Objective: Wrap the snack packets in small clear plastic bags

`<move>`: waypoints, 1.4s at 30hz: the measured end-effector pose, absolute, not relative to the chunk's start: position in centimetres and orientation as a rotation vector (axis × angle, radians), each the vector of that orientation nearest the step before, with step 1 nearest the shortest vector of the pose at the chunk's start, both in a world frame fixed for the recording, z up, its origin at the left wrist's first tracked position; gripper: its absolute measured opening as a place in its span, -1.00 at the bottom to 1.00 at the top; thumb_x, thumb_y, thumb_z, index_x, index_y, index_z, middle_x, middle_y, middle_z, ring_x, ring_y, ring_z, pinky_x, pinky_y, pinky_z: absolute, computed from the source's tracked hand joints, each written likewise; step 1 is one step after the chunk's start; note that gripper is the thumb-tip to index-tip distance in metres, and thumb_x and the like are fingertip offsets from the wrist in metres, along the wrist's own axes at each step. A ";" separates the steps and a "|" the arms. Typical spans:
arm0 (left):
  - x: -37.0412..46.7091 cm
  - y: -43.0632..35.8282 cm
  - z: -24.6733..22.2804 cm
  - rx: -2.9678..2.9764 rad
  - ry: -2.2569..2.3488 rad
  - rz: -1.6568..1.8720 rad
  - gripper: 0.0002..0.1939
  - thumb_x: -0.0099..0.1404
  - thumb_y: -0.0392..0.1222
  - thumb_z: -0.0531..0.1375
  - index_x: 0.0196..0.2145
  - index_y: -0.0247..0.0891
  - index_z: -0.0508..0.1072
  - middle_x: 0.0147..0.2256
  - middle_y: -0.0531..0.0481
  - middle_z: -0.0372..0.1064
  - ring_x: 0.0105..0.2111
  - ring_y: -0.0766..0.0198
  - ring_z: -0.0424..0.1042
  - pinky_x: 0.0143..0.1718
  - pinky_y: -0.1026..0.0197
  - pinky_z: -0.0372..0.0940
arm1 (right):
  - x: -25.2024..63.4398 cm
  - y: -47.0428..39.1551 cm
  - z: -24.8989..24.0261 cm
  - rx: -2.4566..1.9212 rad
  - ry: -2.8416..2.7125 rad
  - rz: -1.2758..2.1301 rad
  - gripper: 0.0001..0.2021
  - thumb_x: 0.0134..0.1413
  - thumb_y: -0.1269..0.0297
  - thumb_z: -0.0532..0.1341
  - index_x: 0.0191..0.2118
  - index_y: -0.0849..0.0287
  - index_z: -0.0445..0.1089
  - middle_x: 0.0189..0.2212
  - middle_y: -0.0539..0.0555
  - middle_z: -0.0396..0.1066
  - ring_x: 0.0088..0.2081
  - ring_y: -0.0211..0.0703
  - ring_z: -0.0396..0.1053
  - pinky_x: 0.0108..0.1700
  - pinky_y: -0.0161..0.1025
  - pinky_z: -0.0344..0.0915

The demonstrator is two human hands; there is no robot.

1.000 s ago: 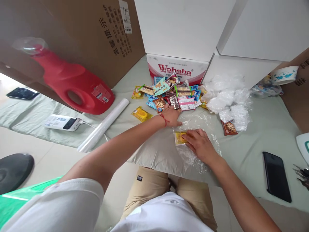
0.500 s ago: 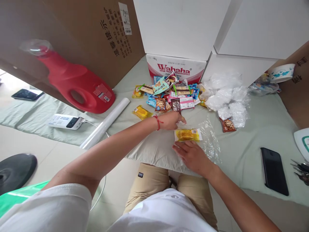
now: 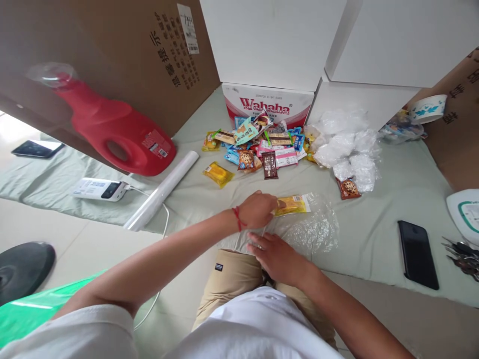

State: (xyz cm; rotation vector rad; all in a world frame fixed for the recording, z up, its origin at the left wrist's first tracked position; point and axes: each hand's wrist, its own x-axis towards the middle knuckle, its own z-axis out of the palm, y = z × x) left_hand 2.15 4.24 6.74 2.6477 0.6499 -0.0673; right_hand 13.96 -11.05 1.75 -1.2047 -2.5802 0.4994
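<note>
In front of me on the cloth lies a yellow snack packet (image 3: 294,205) with clear, pale ends. My left hand (image 3: 258,210), a red string round its wrist, has its fingers closed at the packet's left end. Clear plastic film (image 3: 318,227) spreads crinkled beneath and to the right of the packet. My right hand (image 3: 279,257) rests at the near edge of the cloth, fingers stretched out to the left over the film's edge. Beyond the hands, a brown snack packet (image 3: 270,165) fronts a pile of mixed snacks (image 3: 258,144). Another yellow packet (image 3: 218,174) lies apart at left.
Left are a film roll (image 3: 162,189), a red jug (image 3: 123,132) and a white power bank (image 3: 99,189) with a cable. Bubble-like clear plastic bundles (image 3: 346,144) sit right of the pile. A black phone (image 3: 418,255) and keys (image 3: 462,257) lie far right. Boxes (image 3: 267,102) stand behind.
My left hand has come down towards me, from above the yellow packet to its left end. My right hand has drawn back nearer and to the left. The view has shifted slightly.
</note>
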 end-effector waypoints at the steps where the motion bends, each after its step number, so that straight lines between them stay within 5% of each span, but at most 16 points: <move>1: 1.9 3.5 6.2 2.650 0.695 -0.044 -0.41 0.23 -0.39 0.12 0.19 -0.08 0.48 -0.10 -0.12 0.56 -0.07 0.02 0.51 -0.04 0.02 0.29 | 14.6 -11.2 2.3 -1.169 -2.512 0.521 -0.62 0.32 0.44 0.09 0.18 0.10 0.42 0.24 0.13 0.37 0.03 -0.03 0.38 0.05 -0.05 0.39; 5: 0.8 1.1 3.8 2.554 0.932 0.191 -0.30 0.20 -0.46 0.05 0.28 -0.12 0.35 -0.06 -0.15 0.49 -0.05 0.05 0.47 -0.04 0.01 0.33 | 18.3 -10.2 4.6 -1.427 -2.075 0.290 -0.49 0.32 0.42 0.05 0.31 -0.08 0.31 0.12 0.15 0.41 0.04 0.06 0.34 0.12 0.09 0.34; 9: 0.5 -1.1 1.8 2.260 1.310 0.609 -0.26 0.11 -0.44 0.08 0.28 -0.24 0.27 -0.04 -0.17 0.36 -0.02 0.04 0.40 0.05 -0.02 0.37 | 20.7 -7.2 4.1 -1.628 -2.074 0.160 -0.41 0.28 0.32 0.16 0.40 -0.01 0.19 0.19 0.24 0.27 0.11 0.20 0.20 0.16 0.17 0.24; 12: 1.3 -3.1 0.8 2.033 1.526 0.847 -0.29 0.22 -0.27 0.19 0.30 -0.31 0.15 0.01 -0.23 0.29 0.04 -0.01 0.37 0.12 -0.06 0.35 | 20.7 -5.8 2.5 -1.631 -2.193 0.210 -0.50 0.27 0.30 0.18 0.31 0.01 0.32 0.08 0.22 0.32 0.03 0.14 0.20 0.08 0.08 0.26; 16: 3.0 -4.8 0.0 2.006 1.710 0.866 0.05 0.18 0.14 0.37 0.42 -0.27 -0.06 0.17 -0.36 0.21 0.18 -0.19 0.28 0.17 -0.23 0.26 | 20.1 -5.5 1.0 -1.661 -2.183 0.197 -0.56 0.27 0.35 0.19 0.23 0.02 0.42 0.01 0.21 0.32 -0.04 0.07 0.20 0.01 0.00 0.25; 20: 3.6 -4.3 -0.1 2.051 1.725 0.799 0.13 0.16 0.15 0.38 0.44 -0.32 -0.11 0.14 -0.39 0.29 0.15 -0.19 0.33 0.14 -0.21 0.26 | 20.5 -5.2 0.9 -1.600 -2.169 0.249 -0.55 0.24 0.36 0.21 0.24 0.00 0.42 -0.01 0.19 0.31 -0.04 0.06 0.22 0.01 0.02 0.27; 25: 2.4 -2.7 -0.2 2.008 1.709 0.597 -0.11 0.23 -0.10 0.27 0.42 -0.36 0.04 0.07 -0.34 0.42 -0.03 -0.05 0.49 -0.03 -0.03 0.38 | 21.2 -4.5 0.9 -1.513 -2.116 0.347 -0.57 0.26 0.35 0.20 0.22 0.04 0.43 -0.04 0.18 0.30 -0.04 0.03 0.24 0.03 0.02 0.31; 29: -0.3 -0.4 -0.7 1.771 1.657 0.621 -0.68 0.34 -0.18 0.08 -0.05 -0.21 0.54 -0.28 -0.07 0.58 -0.33 0.17 0.51 -0.25 0.15 0.37 | 21.6 -4.3 0.6 -1.440 -2.107 0.384 -0.61 0.28 0.41 0.17 0.16 -0.01 0.48 -0.07 0.14 0.30 -0.08 -0.03 0.25 0.01 -0.03 0.31; 32: -2.3 1.4 -1.1 1.605 1.658 0.674 -0.79 0.28 -0.13 0.12 -0.34 -0.21 0.54 -0.43 0.00 0.51 -0.41 0.22 0.46 -0.37 0.23 0.30 | 22.1 -4.3 0.3 -1.351 -2.105 0.402 -0.59 0.28 0.48 0.15 0.10 -0.08 0.54 -0.10 0.10 0.31 -0.13 -0.09 0.26 -0.04 -0.09 0.30; 36: -3.5 2.5 -1.1 1.353 1.712 0.672 -0.86 0.22 -0.15 0.12 -0.42 -0.21 0.44 -0.55 0.07 0.35 -0.55 0.28 0.32 -0.48 0.26 0.21 | 22.7 -4.4 0.3 -1.287 -2.136 0.399 -0.56 0.24 0.54 0.16 0.04 -0.12 0.57 -0.10 0.08 0.32 -0.15 -0.11 0.26 -0.06 -0.12 0.26; 39: -3.3 1.9 0.1 1.387 1.759 0.812 -0.86 0.26 -0.18 0.09 -0.37 -0.21 0.43 -0.48 0.03 0.36 -0.49 0.25 0.34 -0.41 0.22 0.29 | 22.6 -4.8 0.4 -1.326 -2.183 0.334 -0.54 0.21 0.57 0.17 0.03 -0.14 0.58 -0.06 0.09 0.34 -0.12 -0.06 0.26 -0.04 -0.09 0.22; 42: -2.4 0.2 2.7 1.772 1.624 1.176 -0.80 0.29 -0.23 0.08 -0.21 -0.24 0.48 -0.17 -0.13 0.45 -0.16 0.15 0.46 -0.08 0.10 0.38 | 21.8 -5.4 0.6 -1.441 -2.248 0.227 -0.50 0.18 0.59 0.18 0.06 -0.16 0.56 -0.04 0.11 0.37 -0.09 0.00 0.24 -0.04 -0.07 0.18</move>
